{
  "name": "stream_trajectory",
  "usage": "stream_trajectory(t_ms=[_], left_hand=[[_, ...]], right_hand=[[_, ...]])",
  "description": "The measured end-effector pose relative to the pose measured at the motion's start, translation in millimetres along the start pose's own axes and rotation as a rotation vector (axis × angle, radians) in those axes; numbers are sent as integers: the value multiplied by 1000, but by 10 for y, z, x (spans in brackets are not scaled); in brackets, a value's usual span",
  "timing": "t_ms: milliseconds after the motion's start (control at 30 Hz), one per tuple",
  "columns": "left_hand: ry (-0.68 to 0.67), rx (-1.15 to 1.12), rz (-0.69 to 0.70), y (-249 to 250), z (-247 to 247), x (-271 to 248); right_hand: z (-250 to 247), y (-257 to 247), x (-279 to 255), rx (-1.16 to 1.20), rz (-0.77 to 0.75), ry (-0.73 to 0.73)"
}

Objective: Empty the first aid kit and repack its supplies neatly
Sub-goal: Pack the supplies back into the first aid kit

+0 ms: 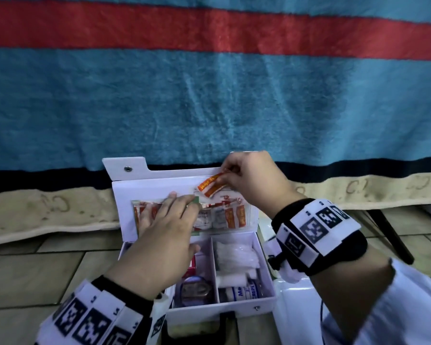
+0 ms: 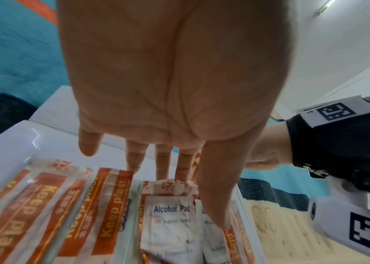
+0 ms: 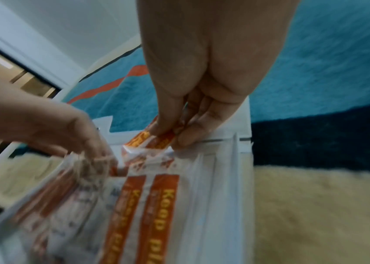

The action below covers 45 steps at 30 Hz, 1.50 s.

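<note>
The white first aid kit point(image 1: 264, 303) lies open on the floor, its lid point(image 1: 159, 185) propped upright. A clear pocket point(image 1: 217, 219) in the lid holds orange plaster strips point(image 2: 113, 205) and alcohol pads point(image 2: 170, 223). My left hand point(image 1: 182, 202) lies with straight fingers on the pocket's upper left part. My right hand point(image 1: 224, 175) pinches a small bundle of orange plaster strips point(image 1: 209, 186) at the pocket's top edge; in the right wrist view the bundle point(image 3: 156, 141) sits between thumb and fingers. The base compartments hold white gauze packs point(image 1: 234, 252), a bandage roll point(image 1: 244, 290) and a tape roll point(image 1: 194, 290).
A blue and red blanket point(image 1: 209, 95) hangs right behind the lid, with a beige fleece edge point(image 1: 47, 215) below it. Tiled floor point(image 1: 35, 270) lies to the left. A dark furniture leg point(image 1: 391, 237) and a white plastic bag point(image 1: 296, 310) are to the right of the kit.
</note>
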<state>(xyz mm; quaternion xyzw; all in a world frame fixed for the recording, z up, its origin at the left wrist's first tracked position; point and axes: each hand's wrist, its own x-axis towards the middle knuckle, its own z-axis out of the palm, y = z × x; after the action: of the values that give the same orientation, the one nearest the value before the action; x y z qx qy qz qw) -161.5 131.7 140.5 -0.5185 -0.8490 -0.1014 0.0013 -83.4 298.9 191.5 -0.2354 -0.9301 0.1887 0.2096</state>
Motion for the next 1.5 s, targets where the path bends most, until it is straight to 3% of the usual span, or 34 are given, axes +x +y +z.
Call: stream_trajectory(t_ms=[200,333,467,567,733,867,1033,1100,1200,1267,1367,1500], left_hand=[[-8,-22,-9,38,-18,-3],[-20,-8,-10,28,-36,-9],[-33,-16,-17,-2,-37,-4],[-38,-22,-21,-3,-46,-5],[-35,-44,-17,-16,-64,1],[-85,-38,-4,-50,-55,18],[-112,-78,-9,-50,-53,23],[-116,-84,-30,-32,-40,48],[-107,-64,-51,-10,-14,87],[-103,-31,-51,11,-6,104],[-108,-8,-55,2,-31,125],[-121,9,-69,6,-44,121]], right_hand=[[100,-68,-30,-365,-163,-146],[255,-143,-47,-435,-224,-259],[266,-217,-75,-407,-197,-240],[268,-254,-43,-551,-251,-200],[321,-270,-24,-599,-235,-262],[82,-171,-131,-413,-206,-128],[-425,203,-623,-166,-25,71],[-601,463,-916,-248,88,-29],[-632,925,-1409,-462,291,-402],[-534,1175,-1727,-493,395,-576],[-364,1343,-2041,-473,451,-628],[-161,1340,-2193,-483,416,-564]])
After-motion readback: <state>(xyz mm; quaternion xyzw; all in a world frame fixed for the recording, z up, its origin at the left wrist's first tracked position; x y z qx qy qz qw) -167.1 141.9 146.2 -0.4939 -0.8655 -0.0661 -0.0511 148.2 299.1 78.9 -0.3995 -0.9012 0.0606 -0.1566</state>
